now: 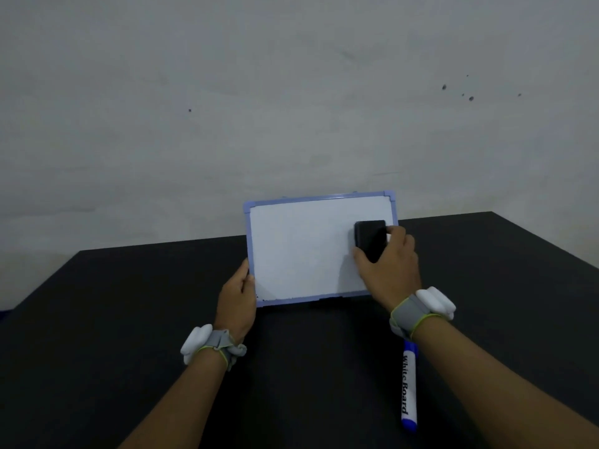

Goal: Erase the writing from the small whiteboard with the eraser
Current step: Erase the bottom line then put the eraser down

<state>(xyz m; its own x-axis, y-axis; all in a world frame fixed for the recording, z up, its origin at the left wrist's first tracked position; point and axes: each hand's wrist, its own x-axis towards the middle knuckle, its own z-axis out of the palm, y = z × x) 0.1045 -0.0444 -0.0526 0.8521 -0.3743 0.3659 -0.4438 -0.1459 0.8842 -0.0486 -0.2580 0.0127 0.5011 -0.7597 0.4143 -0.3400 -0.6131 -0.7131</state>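
I see the small blue-framed whiteboard [301, 251] propped at the black desk's [129, 319] far edge, long axis left-right. My right hand [389, 264] grips the black block eraser [371, 238] at its upper-right corner; my left hand [238, 296] pinches its lower-left corner. Remaining specks look nearest the left hand.

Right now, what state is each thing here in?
whiteboard: propped up on the table, almost wiped clean, dark specks along bottom edge.
eraser: pressed against the board's right side.
right hand: gripping the eraser.
left hand: holding the board's left edge.
marker: capped, lying on table.
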